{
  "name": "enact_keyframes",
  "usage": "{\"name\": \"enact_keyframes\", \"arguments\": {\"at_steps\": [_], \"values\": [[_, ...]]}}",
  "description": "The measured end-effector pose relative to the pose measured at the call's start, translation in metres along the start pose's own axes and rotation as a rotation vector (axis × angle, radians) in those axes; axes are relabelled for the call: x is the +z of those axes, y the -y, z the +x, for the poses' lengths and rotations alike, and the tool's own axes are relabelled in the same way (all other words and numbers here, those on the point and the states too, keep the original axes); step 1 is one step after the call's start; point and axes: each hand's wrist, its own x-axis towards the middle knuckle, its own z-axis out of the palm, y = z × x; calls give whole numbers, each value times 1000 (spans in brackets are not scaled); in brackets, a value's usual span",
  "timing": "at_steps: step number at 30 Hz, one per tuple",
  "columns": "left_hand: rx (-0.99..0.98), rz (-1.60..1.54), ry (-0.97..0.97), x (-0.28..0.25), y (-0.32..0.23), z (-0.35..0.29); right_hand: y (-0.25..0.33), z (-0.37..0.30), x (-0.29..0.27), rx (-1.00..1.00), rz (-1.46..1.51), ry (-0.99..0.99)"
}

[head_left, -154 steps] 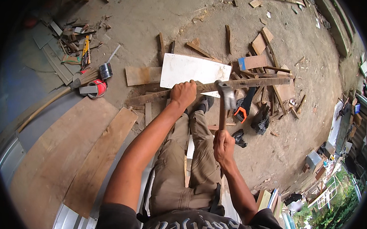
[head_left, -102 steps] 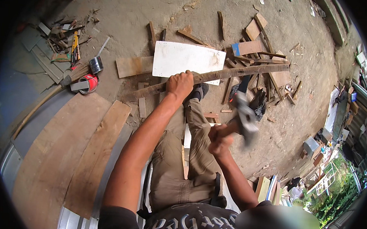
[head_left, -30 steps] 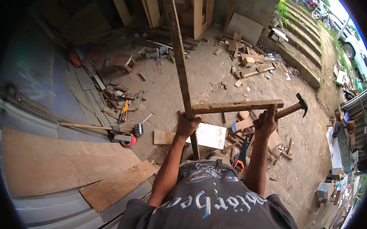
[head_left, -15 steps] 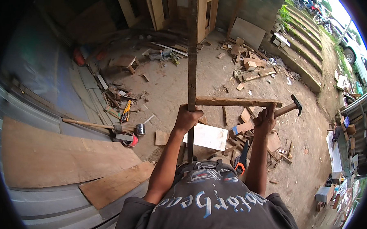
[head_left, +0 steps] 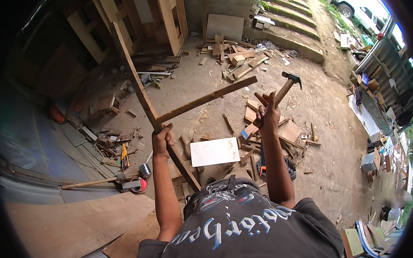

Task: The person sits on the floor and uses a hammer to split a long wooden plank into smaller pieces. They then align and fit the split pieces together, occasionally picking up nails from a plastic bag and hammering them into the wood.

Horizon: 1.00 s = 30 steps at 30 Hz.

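Note:
My left hand [head_left: 162, 141] is closed round a long wooden strip [head_left: 137, 82], just below where a shorter wooden crosspiece [head_left: 208, 99] meets it. The strip leans to the upper left, its lower end near my waist. The crosspiece slants up to the right, and its far end stands free. My right hand [head_left: 269, 116] holds a claw hammer [head_left: 285, 88] by its wooden handle, head up, with some fingers stretched out. That hand is just right of the crosspiece's free end, apart from it.
On the ground ahead lie a white board [head_left: 214, 152] and scattered wood offcuts [head_left: 289, 131]. A broom [head_left: 91, 184] and a paint can [head_left: 145, 170] are at the left, beside a large plywood sheet [head_left: 73, 220]. Concrete steps [head_left: 289, 22] rise at the far right.
The joined wood has tilted left from upright, its crosspiece now slanting upward. My right hand has come off the crosspiece's end, still holding the hammer. The view has turned right.

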Motion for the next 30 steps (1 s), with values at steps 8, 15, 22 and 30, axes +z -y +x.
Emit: {"name": "enact_keyframes", "arguments": {"at_steps": [8,15,22,30], "values": [[74,43,-170,-15,22,2,-65,-30,-67,269,-342,-171],[117,83,-117,-27,25,0,-99,-62,-91,415,-558,-114],[105,205,-101,-32,33,6,-121,-53,-138,565,-816,50],[-111,218,-322,-47,122,1,-127,-69,-172,783,-1075,69]]}}
